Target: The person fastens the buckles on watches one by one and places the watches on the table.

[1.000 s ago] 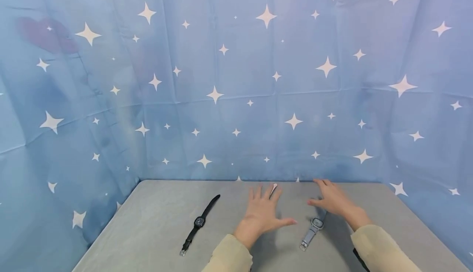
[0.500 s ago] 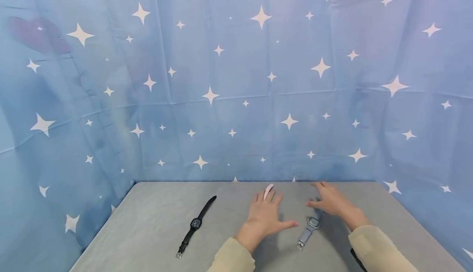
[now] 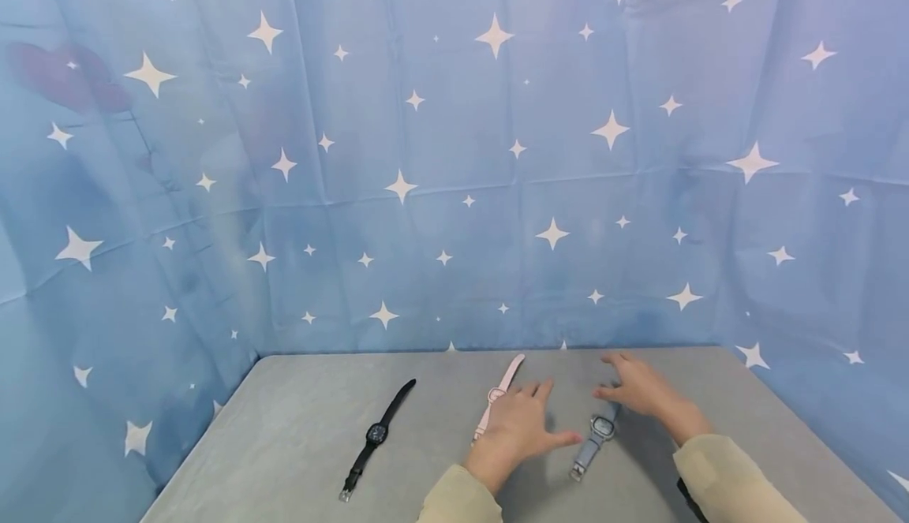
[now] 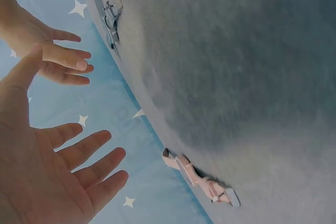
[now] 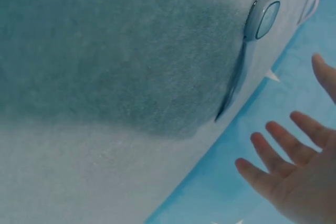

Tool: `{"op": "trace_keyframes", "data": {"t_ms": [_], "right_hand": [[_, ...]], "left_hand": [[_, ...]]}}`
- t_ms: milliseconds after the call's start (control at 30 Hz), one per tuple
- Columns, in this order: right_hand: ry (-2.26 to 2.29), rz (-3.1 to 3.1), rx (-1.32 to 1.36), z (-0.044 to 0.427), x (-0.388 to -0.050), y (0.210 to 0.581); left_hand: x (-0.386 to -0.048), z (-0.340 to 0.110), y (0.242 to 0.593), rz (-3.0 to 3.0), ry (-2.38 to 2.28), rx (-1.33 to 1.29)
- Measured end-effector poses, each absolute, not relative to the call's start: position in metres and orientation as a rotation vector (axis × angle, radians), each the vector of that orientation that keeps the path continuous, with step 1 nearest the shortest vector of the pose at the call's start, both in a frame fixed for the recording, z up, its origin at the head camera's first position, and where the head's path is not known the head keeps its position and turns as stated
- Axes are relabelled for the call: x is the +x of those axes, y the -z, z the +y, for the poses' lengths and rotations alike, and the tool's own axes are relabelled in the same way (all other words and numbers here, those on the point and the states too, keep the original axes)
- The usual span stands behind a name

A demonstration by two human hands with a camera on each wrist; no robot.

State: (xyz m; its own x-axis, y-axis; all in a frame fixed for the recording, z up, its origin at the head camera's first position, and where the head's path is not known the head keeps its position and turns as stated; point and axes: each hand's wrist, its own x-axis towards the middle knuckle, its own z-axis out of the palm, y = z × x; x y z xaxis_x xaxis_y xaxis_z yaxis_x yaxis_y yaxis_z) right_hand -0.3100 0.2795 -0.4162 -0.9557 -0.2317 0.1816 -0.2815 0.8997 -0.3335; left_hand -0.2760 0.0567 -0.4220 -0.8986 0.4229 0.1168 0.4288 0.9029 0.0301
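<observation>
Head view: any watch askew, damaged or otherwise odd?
Nothing stands out. The black watch, pink watch and blue-grey watch lie stretched out on the grey table at similar slants, with no visible damage. The left hand hides part of the pink one there, and fine scratches would be too small to tell.

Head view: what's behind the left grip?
A pink watch: its far strap, part of its face and a sliver of near strap show. The left grip covers the rest.

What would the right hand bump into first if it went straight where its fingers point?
Probably the blue, white-starred cloth backdrop behind the flat grey table. The bare right hand points that way, though depth is hard to judge.
</observation>
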Motion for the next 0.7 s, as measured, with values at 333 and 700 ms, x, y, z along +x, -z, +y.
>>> {"op": "trace_keyframes", "data": {"t_ms": [333, 700], "right_hand": [[-0.644, -2.943, 0.351, 0.29, -0.308, 0.419], [-0.683, -2.938, 0.31, 0.293, -0.304, 0.425]], "left_hand": [[-0.273, 0.065, 0.428, -2.951, 0.243, -0.65], [-0.273, 0.073, 0.432, -2.996, 0.535, -0.6]]}}
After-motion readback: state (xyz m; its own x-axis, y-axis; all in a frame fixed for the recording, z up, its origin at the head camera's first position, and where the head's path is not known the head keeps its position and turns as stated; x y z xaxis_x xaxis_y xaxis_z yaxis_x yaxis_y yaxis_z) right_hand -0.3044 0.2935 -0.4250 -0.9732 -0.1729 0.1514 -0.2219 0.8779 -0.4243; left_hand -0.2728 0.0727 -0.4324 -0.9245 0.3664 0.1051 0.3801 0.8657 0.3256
